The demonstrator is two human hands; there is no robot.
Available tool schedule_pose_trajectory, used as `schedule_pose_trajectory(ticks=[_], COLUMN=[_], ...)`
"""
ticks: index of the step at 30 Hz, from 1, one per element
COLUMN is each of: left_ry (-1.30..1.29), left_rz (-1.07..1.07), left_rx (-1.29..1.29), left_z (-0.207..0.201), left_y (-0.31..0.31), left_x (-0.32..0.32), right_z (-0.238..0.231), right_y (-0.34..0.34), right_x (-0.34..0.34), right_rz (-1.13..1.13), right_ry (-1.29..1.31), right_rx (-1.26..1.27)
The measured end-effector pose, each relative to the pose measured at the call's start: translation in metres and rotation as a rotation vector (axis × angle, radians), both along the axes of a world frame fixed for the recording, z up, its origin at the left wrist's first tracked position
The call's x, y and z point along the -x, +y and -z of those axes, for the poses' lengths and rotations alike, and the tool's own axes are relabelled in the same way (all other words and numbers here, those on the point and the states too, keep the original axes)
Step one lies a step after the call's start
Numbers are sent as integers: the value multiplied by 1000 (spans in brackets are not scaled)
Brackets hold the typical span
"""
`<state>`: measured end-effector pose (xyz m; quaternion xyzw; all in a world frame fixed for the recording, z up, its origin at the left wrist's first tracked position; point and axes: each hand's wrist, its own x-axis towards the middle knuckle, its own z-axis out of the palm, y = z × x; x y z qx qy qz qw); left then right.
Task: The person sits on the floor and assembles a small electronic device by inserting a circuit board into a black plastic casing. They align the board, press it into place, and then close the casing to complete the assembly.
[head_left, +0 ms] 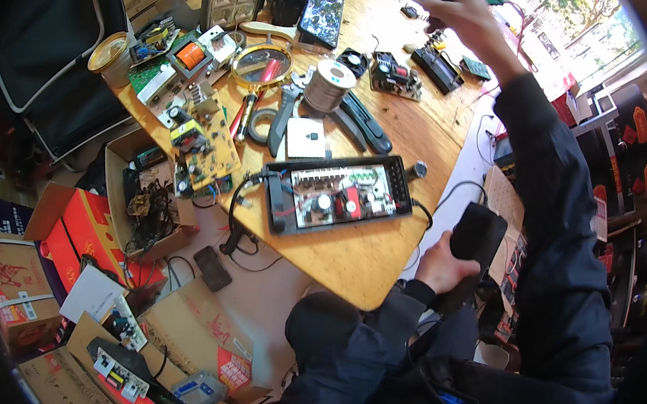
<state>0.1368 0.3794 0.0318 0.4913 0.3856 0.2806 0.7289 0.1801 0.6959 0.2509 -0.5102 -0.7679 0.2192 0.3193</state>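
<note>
Low at the right, beside the table corner, my left hand (442, 265) is closed round a black rectangular case (480, 237). My right hand (462, 10) is stretched to the far right side of the table with its fingers curled. Whatever may be between those fingers is too small and hidden to make out. Before me on the table lies an opened black charger (342, 193), its circuit board and a red part showing. Cables leave both of its ends. A small dark cylinder (417, 169) stands beside its right end.
Behind the charger sit a solder spool (329, 86), dark-handled pliers (284, 118), a magnifying glass (261, 66) and a phone (321, 16). Loose circuit boards (204, 139) cover the table's left side. Cardboard boxes (181, 327) crowd the floor at left. A cable (455, 189) loops near the table's right edge.
</note>
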Motion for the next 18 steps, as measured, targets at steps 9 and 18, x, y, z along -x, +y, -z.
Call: schedule_pose_trajectory(ticks=[9, 18], left_ry=[-363, -464], left_rz=[-139, 29], left_rx=[212, 321], left_z=[-1, -16], left_y=[-24, -86], left_x=[-1, -19], right_z=[20, 120], right_y=[-337, -485], right_x=[-94, -127], right_rz=[432, 614], right_ry=[519, 337], right_rx=[-43, -53])
